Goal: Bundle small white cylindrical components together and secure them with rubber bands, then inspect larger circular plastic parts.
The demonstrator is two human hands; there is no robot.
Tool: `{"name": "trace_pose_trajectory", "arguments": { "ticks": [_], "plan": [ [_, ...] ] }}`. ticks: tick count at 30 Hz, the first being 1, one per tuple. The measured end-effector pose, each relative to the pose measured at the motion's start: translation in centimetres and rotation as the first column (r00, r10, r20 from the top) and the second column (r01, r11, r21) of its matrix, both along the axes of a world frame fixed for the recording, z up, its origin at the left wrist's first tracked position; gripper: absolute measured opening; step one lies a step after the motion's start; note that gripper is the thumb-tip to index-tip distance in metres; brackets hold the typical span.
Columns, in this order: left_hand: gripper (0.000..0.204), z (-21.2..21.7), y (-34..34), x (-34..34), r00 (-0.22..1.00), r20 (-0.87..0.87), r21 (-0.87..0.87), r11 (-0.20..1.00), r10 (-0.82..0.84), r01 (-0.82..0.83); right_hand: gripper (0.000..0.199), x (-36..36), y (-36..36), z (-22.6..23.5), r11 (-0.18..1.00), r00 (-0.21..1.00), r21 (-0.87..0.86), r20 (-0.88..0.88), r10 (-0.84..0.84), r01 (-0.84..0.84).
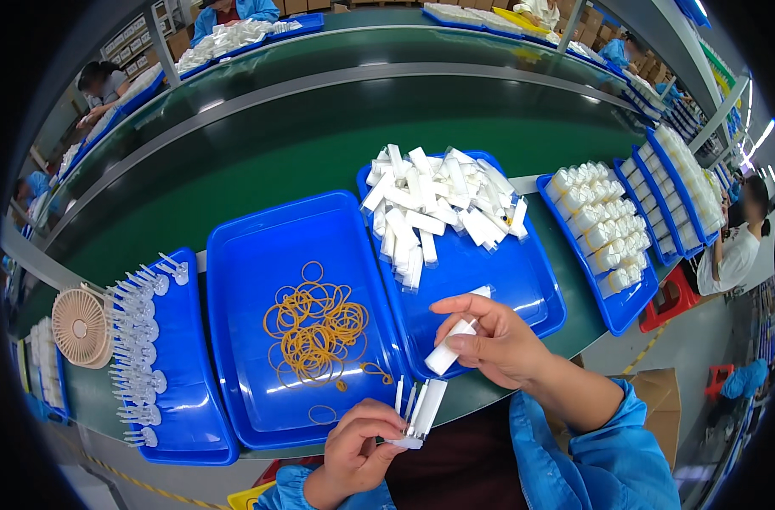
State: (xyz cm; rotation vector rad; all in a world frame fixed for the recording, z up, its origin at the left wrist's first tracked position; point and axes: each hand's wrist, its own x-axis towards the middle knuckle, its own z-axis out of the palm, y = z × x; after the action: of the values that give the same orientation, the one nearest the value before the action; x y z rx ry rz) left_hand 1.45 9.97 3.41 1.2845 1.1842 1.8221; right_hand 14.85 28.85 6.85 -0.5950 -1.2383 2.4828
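My left hand [360,444] is closed around a clear plastic pronged piece [411,442]; a small white packet [431,405] stands against its prongs. Just above it, my right hand [513,344] pinches another white packet [449,350] between thumb and fingers. A further white end [483,291] shows behind the right fingers, and I cannot tell whether they hold it. A blue tray [523,293] beyond the right hand bears a heap of white packets [438,191] in clear film. Loose tan rubber bands [315,327] lie in the middle blue tray [243,255].
At left, a blue tray [192,374] holds rows of clear pronged pieces [141,357], beside a small beige fan [82,325]. Banded white bundles [604,225] fill a tray at right, near stacked trays [676,187]. A green conveyor [260,136] runs behind; several people work around.
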Motion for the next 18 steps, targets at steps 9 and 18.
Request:
{"name": "trace_pose_trajectory", "arguments": {
  "ticks": [9, 18],
  "plan": [
    [0.015, 0.1, 0.1, 0.0, 1.0, 0.004, -0.048, 0.999, -0.025, 0.025, 0.041, -0.1, -0.3, -0.4, 0.973, 0.991, -0.187, -0.026, 0.13, -0.132],
    [0.017, -0.5, 0.0, -0.5, 0.993, -0.052, -0.079, 0.991, -0.109, 0.104, 0.039, 0.6, 0.6, 1.2, 0.924, 0.971, 0.309, 0.142, 0.191, -0.227]
  ]
}}
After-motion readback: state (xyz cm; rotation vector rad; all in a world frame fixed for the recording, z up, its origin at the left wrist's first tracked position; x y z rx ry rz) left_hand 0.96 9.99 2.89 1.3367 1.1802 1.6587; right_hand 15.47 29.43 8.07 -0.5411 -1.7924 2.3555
